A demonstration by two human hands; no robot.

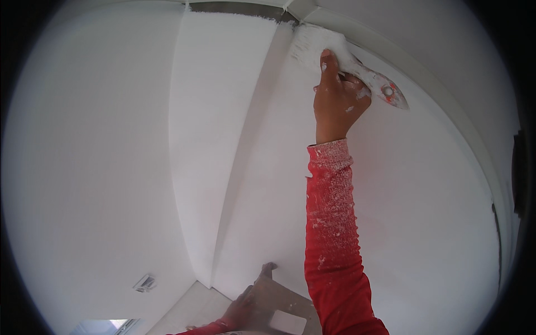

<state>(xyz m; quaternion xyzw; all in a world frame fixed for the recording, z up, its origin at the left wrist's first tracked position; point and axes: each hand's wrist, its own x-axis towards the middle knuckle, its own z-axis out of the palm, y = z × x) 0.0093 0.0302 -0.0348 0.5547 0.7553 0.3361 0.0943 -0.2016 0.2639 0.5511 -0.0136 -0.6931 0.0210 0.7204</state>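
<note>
High at the upper right, my right hand [340, 95] is closed around the handle of a wide paintbrush [379, 84]. White paint coats its bristles, which press against the white wall [279, 173] just under the ceiling edge. Red marks and a round hole show at the handle's tip. Paint specks cover my right hand and the red sleeve [332, 195]. Low in the view, my left hand [241, 307] is beside a grey-brown flat surface [285, 296] with a white rectangle on it. Its fingers are too dim to make out clearly.
Along the top of the protruding wall section [218, 56] runs a dark grey strip [234, 8], ragged where white paint meets it. Moulding [391, 53] borders the ceiling at the right. A wall fitting [145, 283] and a bright window-like opening [106, 326] are lower left.
</note>
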